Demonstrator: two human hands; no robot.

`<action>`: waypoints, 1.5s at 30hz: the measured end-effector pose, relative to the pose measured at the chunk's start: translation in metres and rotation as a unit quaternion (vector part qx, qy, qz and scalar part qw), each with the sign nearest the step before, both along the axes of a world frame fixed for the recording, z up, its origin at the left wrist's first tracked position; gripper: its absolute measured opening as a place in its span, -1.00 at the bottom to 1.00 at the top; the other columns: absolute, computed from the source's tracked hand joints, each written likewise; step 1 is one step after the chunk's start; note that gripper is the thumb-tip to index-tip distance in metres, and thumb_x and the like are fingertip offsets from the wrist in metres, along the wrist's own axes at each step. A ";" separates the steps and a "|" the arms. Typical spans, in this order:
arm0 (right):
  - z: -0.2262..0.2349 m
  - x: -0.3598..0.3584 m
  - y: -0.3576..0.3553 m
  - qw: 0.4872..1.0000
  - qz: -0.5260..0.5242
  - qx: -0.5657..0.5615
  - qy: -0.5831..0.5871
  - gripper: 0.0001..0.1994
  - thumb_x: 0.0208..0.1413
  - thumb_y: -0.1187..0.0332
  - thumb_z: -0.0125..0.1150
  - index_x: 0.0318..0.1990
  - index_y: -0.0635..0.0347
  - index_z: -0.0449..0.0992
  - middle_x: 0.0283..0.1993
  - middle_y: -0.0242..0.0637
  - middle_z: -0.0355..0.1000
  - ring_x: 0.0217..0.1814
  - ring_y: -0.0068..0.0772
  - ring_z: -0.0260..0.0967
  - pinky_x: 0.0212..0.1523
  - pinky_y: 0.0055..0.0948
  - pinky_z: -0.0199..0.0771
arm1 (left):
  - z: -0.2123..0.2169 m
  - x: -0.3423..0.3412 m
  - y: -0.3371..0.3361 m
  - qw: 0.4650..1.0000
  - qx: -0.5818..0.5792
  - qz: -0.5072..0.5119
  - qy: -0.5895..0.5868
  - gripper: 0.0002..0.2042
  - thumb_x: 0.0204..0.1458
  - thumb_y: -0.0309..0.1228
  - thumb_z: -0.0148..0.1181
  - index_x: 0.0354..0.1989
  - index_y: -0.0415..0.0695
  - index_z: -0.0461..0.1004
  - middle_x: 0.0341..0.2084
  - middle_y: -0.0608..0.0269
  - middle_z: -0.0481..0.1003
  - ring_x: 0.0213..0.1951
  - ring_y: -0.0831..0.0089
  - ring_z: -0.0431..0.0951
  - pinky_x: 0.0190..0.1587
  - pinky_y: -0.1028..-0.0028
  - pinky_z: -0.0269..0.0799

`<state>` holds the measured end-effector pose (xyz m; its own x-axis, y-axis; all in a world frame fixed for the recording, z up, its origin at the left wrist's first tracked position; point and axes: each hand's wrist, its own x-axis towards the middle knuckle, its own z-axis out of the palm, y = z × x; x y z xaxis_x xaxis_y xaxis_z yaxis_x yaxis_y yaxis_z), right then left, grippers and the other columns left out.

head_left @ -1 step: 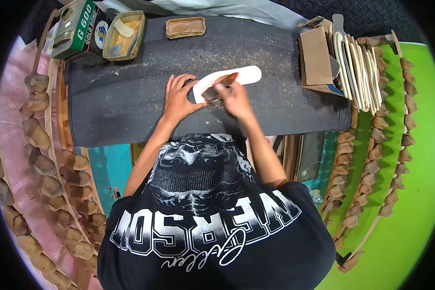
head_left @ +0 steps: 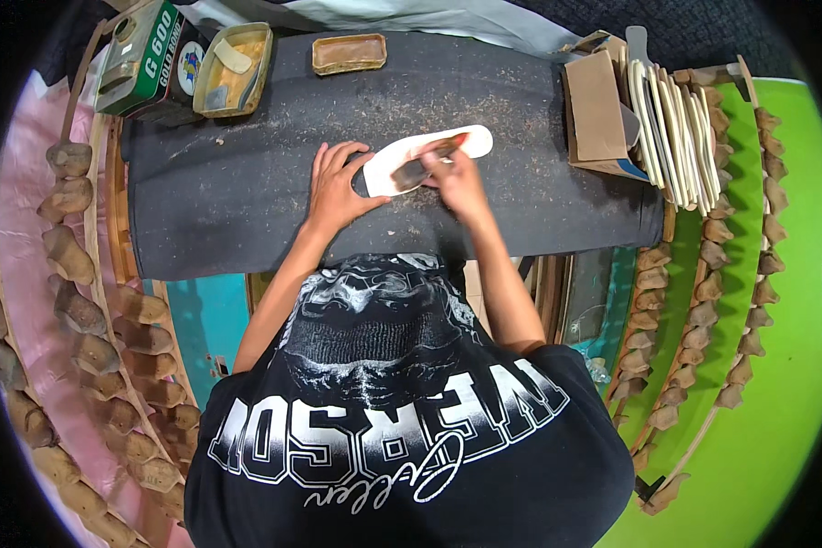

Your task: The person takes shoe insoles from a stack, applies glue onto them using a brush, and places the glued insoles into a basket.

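A white shoe insole [head_left: 400, 153] is lying flat on the dark cloth-covered desk [head_left: 247, 187], in front of the person, with its rounded end pointing to the far right. The left hand [head_left: 340, 187] is spreading around its left end, half open, the thumb touching the near edge and the fingers curving by the far edge; whether every fingertip is touching is hard to tell. The right hand [head_left: 457, 187] is closing its fingers on a slim tool [head_left: 444, 149] with a reddish end, blurred over the insole. Hand and tool are covering much of the middle, where a dark brown area is showing; the blur is hiding whether that is a stain or part of the tool.

Small pale crumbs are dotting the cloth all around. At the far left a green-and-black metal can [head_left: 148, 66] is standing beside a yellowish open container [head_left: 262, 78], which is holding a pale piece and a grey one. A shallow brown tray [head_left: 349, 55] is resting near the far edge. On the right a cardboard box [head_left: 597, 108] is leaning open, with a row of cream insoles [head_left: 680, 128] standing on edge beside its flap. Racks of brown foot-shaped forms [head_left: 71, 256] are flanking both sides.
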<state>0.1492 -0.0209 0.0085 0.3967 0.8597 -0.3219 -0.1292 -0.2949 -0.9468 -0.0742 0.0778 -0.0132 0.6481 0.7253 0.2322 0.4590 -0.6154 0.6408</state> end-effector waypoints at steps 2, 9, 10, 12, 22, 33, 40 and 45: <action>0.003 0.044 -0.005 0.993 -0.111 0.001 -0.039 -0.72 0.40 0.21 0.27 0.04 0.25 0.53 -0.01 -0.19 0.60 0.04 -0.29 0.63 -0.05 -0.30 0.81 | -0.002 -0.001 0.000 1.000 0.009 0.004 0.001 -0.25 -0.37 -0.07 0.71 0.12 -0.05 0.65 0.21 0.30 0.49 0.37 0.23 0.37 0.59 -0.03 -0.07; 0.021 0.029 -0.018 0.775 0.036 -0.008 -0.630 -0.77 -0.03 0.57 0.24 -0.18 0.09 0.59 -0.10 -0.16 0.50 0.02 0.04 0.45 0.06 -0.11 0.57 | -0.005 -0.003 0.000 1.000 0.020 0.008 0.009 -0.25 -0.39 -0.07 0.72 0.09 -0.06 0.65 0.21 0.27 0.50 0.38 0.21 0.39 0.58 -0.06 -0.05; 0.022 0.006 -0.018 0.762 0.077 0.055 -0.641 -0.76 -0.03 0.56 0.26 -0.17 0.07 0.60 0.00 -0.20 0.48 0.04 0.00 0.45 0.07 -0.11 0.59 | -0.006 -0.001 0.001 1.000 0.021 0.006 0.006 -0.25 -0.39 -0.07 0.72 0.09 -0.06 0.65 0.21 0.27 0.50 0.38 0.21 0.39 0.58 -0.06 -0.05; 0.019 -0.035 -0.020 0.785 0.119 0.126 -0.595 -0.73 -0.10 0.55 0.29 -0.17 0.12 0.59 0.06 -0.23 0.48 0.03 -0.03 0.47 0.00 -0.14 0.63 | -0.007 0.000 0.002 1.000 0.022 0.004 -0.004 -0.26 -0.38 -0.09 0.72 0.10 -0.05 0.65 0.21 0.27 0.50 0.38 0.20 0.38 0.57 -0.06 -0.05; 0.003 0.071 -0.010 0.949 -0.202 0.029 -0.239 -0.82 0.36 0.29 0.32 -0.09 0.21 0.58 -0.13 -0.18 0.62 -0.17 -0.36 0.61 -0.18 -0.22 0.63 | -0.003 0.000 0.000 1.000 0.007 0.000 0.010 -0.25 -0.36 -0.07 0.72 0.13 -0.04 0.64 0.22 0.29 0.49 0.38 0.21 0.37 0.59 -0.06 -0.07; 0.034 -0.079 0.008 0.893 0.090 0.118 -0.426 -0.89 0.14 0.40 0.32 -0.19 0.16 0.60 -0.21 -0.12 0.58 -0.11 0.07 0.56 -0.09 -0.06 0.58 | -0.009 0.000 0.003 0.999 0.041 0.011 -0.007 -0.33 -0.32 -0.11 0.67 0.08 -0.05 0.66 0.19 0.25 0.51 0.35 0.18 0.41 0.54 -0.10 -0.03; -0.010 0.049 0.006 0.964 -0.213 0.049 -0.155 -0.76 0.40 0.26 0.31 -0.04 0.29 0.56 -0.20 -0.21 0.62 -0.29 -0.47 0.60 -0.33 -0.47 0.64 | -0.001 -0.003 0.002 1.000 0.003 -0.002 0.007 -0.22 -0.38 -0.07 0.72 0.15 -0.04 0.64 0.23 0.27 0.49 0.38 0.18 0.36 0.59 -0.07 -0.08; 0.021 0.062 0.009 0.878 -0.239 0.107 -0.400 -0.89 0.29 0.49 0.35 -0.10 0.32 0.62 -0.16 -0.24 0.61 -0.17 -0.44 0.55 -0.12 -0.42 0.55 | 0.004 -0.005 0.004 0.999 -0.024 -0.014 0.027 -0.19 -0.35 -0.03 0.70 0.16 -0.13 0.63 0.24 0.22 0.47 0.42 0.16 0.30 0.61 -0.07 -0.15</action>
<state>0.2114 -0.0114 0.0300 0.7549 0.5400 0.3723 0.5415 -0.1929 -0.8182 -0.0788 0.0815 -0.0092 0.6789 0.7162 0.1618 0.4765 -0.5974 0.6451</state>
